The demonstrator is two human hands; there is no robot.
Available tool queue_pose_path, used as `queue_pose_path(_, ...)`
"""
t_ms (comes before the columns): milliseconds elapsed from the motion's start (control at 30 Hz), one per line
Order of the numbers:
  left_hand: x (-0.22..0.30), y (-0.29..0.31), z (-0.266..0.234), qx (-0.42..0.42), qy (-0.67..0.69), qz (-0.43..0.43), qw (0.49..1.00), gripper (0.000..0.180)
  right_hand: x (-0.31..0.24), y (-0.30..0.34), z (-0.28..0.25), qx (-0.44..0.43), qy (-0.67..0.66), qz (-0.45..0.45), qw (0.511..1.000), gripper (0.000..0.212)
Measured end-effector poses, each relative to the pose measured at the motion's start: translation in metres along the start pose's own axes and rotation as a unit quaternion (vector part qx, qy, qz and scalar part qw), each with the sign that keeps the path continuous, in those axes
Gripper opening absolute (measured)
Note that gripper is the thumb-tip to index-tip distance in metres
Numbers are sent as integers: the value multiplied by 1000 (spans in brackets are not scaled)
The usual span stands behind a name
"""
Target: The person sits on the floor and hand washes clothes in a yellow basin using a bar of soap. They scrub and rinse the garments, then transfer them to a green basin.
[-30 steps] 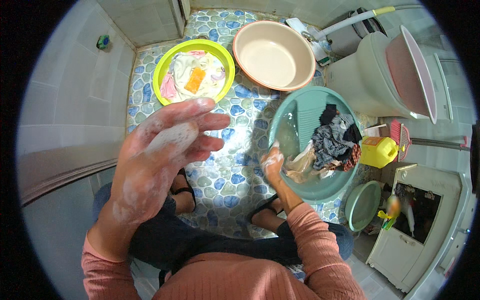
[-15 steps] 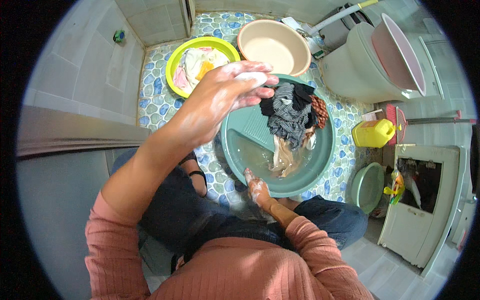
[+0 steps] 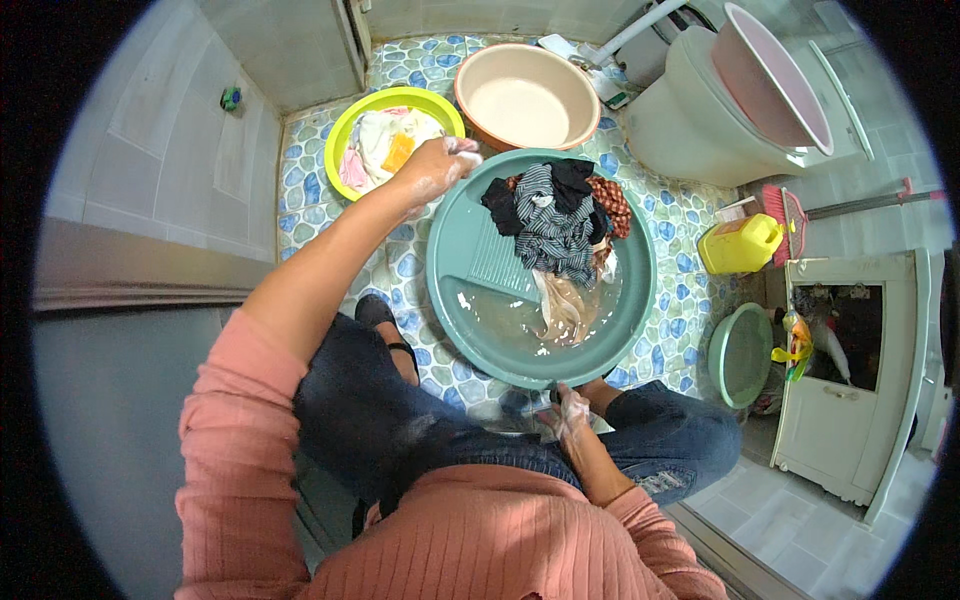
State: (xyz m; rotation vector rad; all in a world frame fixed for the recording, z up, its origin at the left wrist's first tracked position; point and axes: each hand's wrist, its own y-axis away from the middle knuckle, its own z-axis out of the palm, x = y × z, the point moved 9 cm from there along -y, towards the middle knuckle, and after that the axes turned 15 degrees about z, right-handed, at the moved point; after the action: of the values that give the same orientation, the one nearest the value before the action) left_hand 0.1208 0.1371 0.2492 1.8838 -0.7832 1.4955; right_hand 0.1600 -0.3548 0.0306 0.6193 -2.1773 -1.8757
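- Head view: left hand (image 3: 437,166), soapy, arm stretched forward, fingers curled together over the far-left rim of the teal basin (image 3: 640,300).
- Right hand (image 3: 570,410), fingers clamped on the near rim.
- Basin: murky water, clothes pile (image 3: 555,215) heaped at its far side beyond the right fingers.
- Yellow-green basin (image 3: 345,130), just left of the left fingers: pale laundry.

Left hand (image 3: 437,168) farther out (soapy)

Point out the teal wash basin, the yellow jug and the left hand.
teal wash basin (image 3: 455,225): head view, bare left rim.
yellow jug (image 3: 738,246): head view, middle of its body.
left hand (image 3: 437,167): head view, back of hand.
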Motion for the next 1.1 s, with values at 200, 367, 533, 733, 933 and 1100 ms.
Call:
queue_pose_path(200, -134, -24, 0, 13, -323, -19, 946, 63, 14, -55, 44, -67, -115, 45, 990, 34)
queue_pose_path(367, -171, -30, 23, 28, -357, -29, 933, 68, 7, -35, 39, 14, -134, 26, 991, 24)
queue_pose_path(533, -192, -45, 32, 23, -386, -13, 922, 68, 15, -55, 35, 30, -106, 13, 994, 39)
queue_pose_path(733, -180, -61, 46, -73, -456, -37, 886, 51, 24, -82, 16, 90, -118, 20, 989, 34)
queue_pose_path(933, -208, -47, 23, -63, -453, -14, 889, 48, 42, -125, 13, 79, -99, 35, 991, 28)
queue_pose_path(1100, -202, -37, 44, -42, -392, 10, 919, 52, 52, -264, -72, 97, -213, -19, 972, 27)
